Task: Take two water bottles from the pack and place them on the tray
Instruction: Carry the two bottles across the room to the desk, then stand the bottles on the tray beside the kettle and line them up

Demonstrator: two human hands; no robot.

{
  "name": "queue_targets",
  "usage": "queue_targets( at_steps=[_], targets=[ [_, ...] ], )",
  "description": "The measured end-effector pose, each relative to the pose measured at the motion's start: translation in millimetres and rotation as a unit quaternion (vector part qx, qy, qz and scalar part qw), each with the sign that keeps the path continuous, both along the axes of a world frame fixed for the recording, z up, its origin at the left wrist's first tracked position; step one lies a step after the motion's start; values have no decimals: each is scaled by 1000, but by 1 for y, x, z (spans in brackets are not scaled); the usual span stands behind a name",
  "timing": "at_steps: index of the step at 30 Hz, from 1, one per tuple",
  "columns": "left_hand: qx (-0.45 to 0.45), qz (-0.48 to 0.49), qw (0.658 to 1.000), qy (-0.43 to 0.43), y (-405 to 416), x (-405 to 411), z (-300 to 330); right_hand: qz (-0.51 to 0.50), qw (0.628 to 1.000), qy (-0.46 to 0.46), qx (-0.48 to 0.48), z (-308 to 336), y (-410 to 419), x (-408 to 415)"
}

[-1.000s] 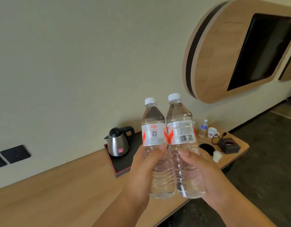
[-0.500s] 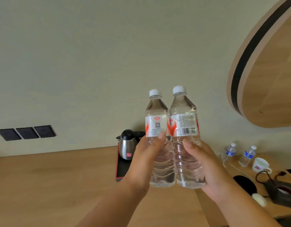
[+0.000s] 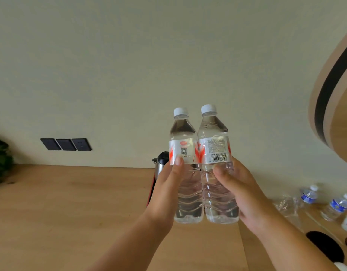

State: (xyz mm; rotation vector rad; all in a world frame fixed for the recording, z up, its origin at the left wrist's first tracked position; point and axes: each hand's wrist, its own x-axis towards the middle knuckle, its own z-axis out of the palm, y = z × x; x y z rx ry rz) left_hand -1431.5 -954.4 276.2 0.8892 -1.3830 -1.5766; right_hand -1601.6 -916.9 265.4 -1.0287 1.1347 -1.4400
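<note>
Two clear water bottles, upright and touching side by side, held above the wooden counter [image 3: 71, 202]. Left bottle [image 3: 185, 182] wrapped at its lower body by the left hand [image 3: 164, 194], thumb at the label edge; right bottle [image 3: 217, 178] likewise closed in the right hand [image 3: 245, 196]. Tray [image 3: 151, 190] mostly hidden behind the left hand, a red edge showing at 9 o'clock of the bottles, kettle [image 3: 161, 163] at 10 o'clock. Likely risks: thin walls buckling under squeeze; a bottle knocking the kettle on set-down.
</note>
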Motion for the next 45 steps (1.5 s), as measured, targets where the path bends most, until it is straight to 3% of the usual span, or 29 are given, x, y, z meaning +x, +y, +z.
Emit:
queue_targets(
  at_steps=[11,18,23,29,34,40,45],
  targets=[
    [-22,-115,981,-155,-54,35,-32,117,980,145,73,-19,-27,-25],
    [-34,-122,947,-294,-80,45,-126,96,952,254,142,-105,-43,-19],
    [-44,-125,914,-385,-82,44,-199,91,946,245,194,-172,-42,-6],
    [7,-143,899,-414,-83,44,-261,75,934,235,260,-245,-42,-2],
    [31,-128,911,-390,-80,42,-284,73,936,204,277,-275,-42,0],
    [31,-160,899,-406,-90,38,-288,61,943,173,278,-287,-35,1],
    [49,-125,916,-377,-80,39,-293,59,939,184,285,-284,-30,6]
  ],
)
